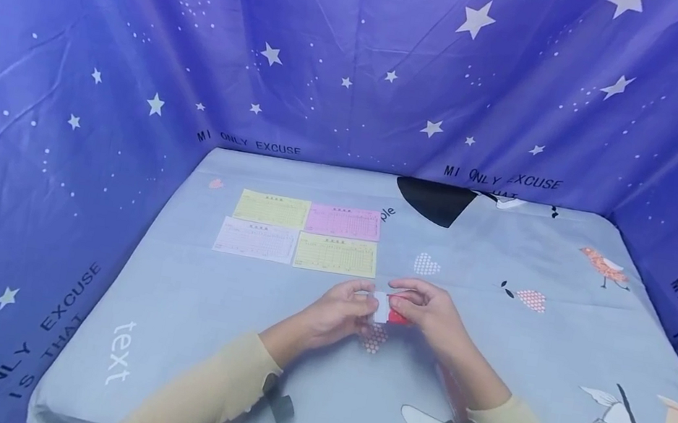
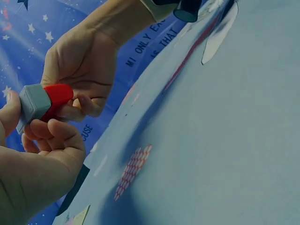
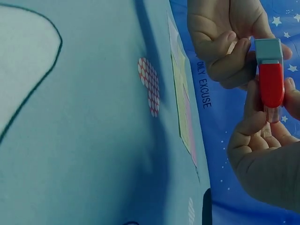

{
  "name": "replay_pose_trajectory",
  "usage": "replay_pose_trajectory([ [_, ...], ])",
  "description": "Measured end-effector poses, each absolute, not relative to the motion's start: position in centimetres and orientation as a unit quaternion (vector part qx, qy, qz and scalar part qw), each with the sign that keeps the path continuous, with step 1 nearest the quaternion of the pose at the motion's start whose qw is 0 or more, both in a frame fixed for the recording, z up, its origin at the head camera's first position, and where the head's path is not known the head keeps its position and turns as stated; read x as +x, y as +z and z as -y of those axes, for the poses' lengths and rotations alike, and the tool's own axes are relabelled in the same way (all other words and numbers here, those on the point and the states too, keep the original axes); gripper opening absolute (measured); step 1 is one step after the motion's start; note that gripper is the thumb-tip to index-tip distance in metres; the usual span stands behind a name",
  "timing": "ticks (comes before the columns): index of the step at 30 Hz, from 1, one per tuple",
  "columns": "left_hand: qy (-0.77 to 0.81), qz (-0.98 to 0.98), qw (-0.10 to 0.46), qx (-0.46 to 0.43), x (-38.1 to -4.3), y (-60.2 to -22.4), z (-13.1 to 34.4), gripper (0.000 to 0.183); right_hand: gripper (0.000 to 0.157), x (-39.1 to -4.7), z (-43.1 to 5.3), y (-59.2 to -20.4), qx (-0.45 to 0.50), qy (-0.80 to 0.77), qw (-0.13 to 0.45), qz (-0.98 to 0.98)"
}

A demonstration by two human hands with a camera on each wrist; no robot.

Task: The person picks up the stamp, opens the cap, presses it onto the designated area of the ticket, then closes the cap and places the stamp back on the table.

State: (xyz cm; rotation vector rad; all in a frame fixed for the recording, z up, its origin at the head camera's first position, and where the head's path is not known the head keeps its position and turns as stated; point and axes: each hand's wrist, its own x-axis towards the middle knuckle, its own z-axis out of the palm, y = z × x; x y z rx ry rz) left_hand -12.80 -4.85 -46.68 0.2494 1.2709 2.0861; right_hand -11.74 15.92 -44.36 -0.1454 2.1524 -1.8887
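In front of me, above the cloth, both hands hold a small red stamp [image 1: 399, 310] with a pale grey block-shaped cap [image 1: 381, 307]. My left hand [image 1: 333, 311] pinches the cap between thumb and fingers. From the other side my right hand [image 1: 436, 320] grips the red body with thumb and fingertips. The right wrist view shows the cap [image 3: 269, 50] against the red body [image 3: 271, 84], with a clear piece [image 3: 273, 114] at the far end. Beyond the left hand lie printed paper slips: two yellow [image 1: 271, 209] [image 1: 336, 254], one pink [image 1: 344, 222], one white [image 1: 256, 240].
A grey-blue patterned cloth [image 1: 167, 303] covers the table, printed with hearts, a bird and other figures. Purple star-printed curtains [image 1: 357, 46] enclose it at the back and both sides. The slips lie flat in two rows, edge to edge.
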Motion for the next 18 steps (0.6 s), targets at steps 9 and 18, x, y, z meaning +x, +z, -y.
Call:
replay_pose_trajectory([
  [9,0.812,-0.479,0.320,0.094,-12.7,-47.4,4.7,0.011,0.046,-11.8,-15.7,-45.1,-0.029,-0.656,0.133,-0.742],
  [18,0.801,-0.507,0.312,0.054,-12.6,-49.2,5.4,0.006,0.046,-12.1,-16.2,-47.0,0.003,-0.657,0.140,-0.741],
])
